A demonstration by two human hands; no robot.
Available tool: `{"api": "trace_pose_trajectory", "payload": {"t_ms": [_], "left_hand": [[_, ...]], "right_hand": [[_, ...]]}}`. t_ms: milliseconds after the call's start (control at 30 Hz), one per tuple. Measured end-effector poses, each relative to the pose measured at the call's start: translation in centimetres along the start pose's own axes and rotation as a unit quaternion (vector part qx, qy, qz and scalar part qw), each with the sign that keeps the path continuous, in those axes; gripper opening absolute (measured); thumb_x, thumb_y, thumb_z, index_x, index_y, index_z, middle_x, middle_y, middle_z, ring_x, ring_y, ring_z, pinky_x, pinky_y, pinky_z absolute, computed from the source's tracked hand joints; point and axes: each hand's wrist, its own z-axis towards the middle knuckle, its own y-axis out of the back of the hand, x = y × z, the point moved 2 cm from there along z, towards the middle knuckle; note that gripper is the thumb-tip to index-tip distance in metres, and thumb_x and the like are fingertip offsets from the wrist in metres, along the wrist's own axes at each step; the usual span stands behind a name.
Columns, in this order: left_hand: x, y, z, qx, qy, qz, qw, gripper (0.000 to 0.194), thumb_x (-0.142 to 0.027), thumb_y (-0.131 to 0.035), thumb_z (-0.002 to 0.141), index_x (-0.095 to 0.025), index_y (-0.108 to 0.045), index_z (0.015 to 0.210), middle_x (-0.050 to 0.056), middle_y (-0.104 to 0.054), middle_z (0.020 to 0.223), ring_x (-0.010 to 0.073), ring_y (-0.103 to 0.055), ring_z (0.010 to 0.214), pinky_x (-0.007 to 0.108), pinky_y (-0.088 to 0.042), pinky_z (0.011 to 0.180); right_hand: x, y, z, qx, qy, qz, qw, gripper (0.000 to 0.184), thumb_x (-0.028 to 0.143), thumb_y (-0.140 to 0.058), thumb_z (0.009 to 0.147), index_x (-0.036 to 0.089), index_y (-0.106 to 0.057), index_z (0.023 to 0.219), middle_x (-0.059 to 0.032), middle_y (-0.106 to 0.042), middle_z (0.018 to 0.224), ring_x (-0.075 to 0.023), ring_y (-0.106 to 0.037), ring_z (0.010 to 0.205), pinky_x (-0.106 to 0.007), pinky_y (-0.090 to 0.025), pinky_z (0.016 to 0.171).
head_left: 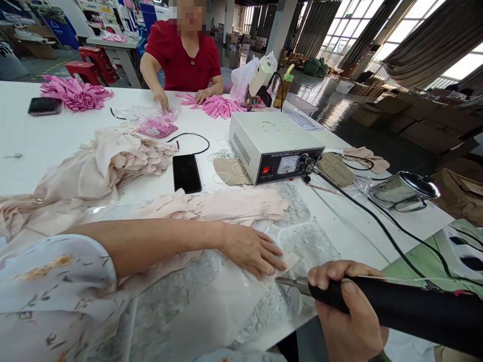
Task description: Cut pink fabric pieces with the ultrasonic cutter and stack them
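Gripping black-handled tool (411, 311) in closed right hand (350, 311), pointing metal tip (293, 283) toward left hand (251, 250), laid on pale fabric (222, 299) with fingers slightly apart. Cannot confirm tip's contact with fabric. Hiding part of fabric under palm; losing tool's rear at right edge. Noting control box (277, 133) and nearer phone (186, 174) beyond.

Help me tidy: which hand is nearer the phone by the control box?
Left hand, on fabric in front and right of the phone; right hand farther right, holding the tool.
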Motion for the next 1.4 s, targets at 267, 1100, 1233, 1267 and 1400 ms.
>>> {"api": "trace_pose_trajectory", "payload": {"t_ms": [267, 1100, 1233, 1267, 1400], "left_hand": [[0.0, 0.0, -0.1, -0.01, -0.006, 0.014, 1.0, 0.014, -0.017, -0.076, 0.076, -0.026, -0.065, 0.077, -0.007, -0.061, 0.126, 0.0152, -0.048, 0.128, 0.023, -0.028, 0.114], [-0.2, -0.2, -0.1, 0.045, -0.036, 0.114, 0.992, 0.003, -0.024, -0.067, 0.086, -0.024, -0.064, 0.084, -0.001, -0.056, 0.134, 0.0192, -0.044, 0.131, 0.029, -0.025, 0.115], [-0.2, -0.2, -0.1, 0.038, -0.044, 0.131, 0.99, 0.002, -0.025, -0.067, 0.086, -0.025, -0.066, 0.085, -0.002, -0.056, 0.133, 0.0198, -0.046, 0.13, 0.029, -0.028, 0.115], [-0.1, -0.3, -0.1, 0.039, -0.045, 0.134, 0.989, 0.002, -0.026, -0.067, 0.086, -0.026, -0.066, 0.085, -0.003, -0.056, 0.133, 0.0199, -0.046, 0.13, 0.029, -0.028, 0.114], [-0.1, -0.4, 0.0, 0.047, -0.047, 0.147, 0.987, 0.002, -0.028, -0.066, 0.087, -0.027, -0.066, 0.086, -0.004, -0.056, 0.133, 0.02, -0.047, 0.13, 0.029, -0.029, 0.114]], "right_hand": [[0.5, -0.1, -0.6, 0.006, -0.014, 0.024, 1.0, 0.008, 0.023, -0.061, 0.075, 0.021, -0.053, 0.078, 0.0032, -0.049, 0.067, -0.0104, -0.049, 0.047, -0.029, -0.044, 0.045], [0.2, -0.6, -1.1, 0.015, -0.021, 0.041, 0.999, 0.006, 0.022, -0.059, 0.076, 0.02, -0.054, 0.079, 0.0032, -0.049, 0.069, -0.0093, -0.049, 0.048, -0.027, -0.045, 0.047], [0.0, -0.2, -1.2, 0.026, -0.02, 0.037, 0.999, 0.006, 0.022, -0.059, 0.078, 0.021, -0.053, 0.08, 0.003, -0.05, 0.07, -0.0098, -0.049, 0.05, -0.029, -0.046, 0.049], [-0.1, -0.2, -1.3, 0.026, -0.018, 0.036, 0.999, 0.006, 0.021, -0.059, 0.078, 0.021, -0.053, 0.08, 0.0031, -0.05, 0.07, -0.0099, -0.049, 0.05, -0.029, -0.047, 0.049], [-0.1, -0.2, -1.3, 0.032, -0.017, 0.023, 0.999, 0.009, 0.018, -0.059, 0.078, 0.022, -0.051, 0.078, 0.0036, -0.051, 0.068, -0.011, -0.051, 0.05, -0.03, -0.048, 0.05]]}}
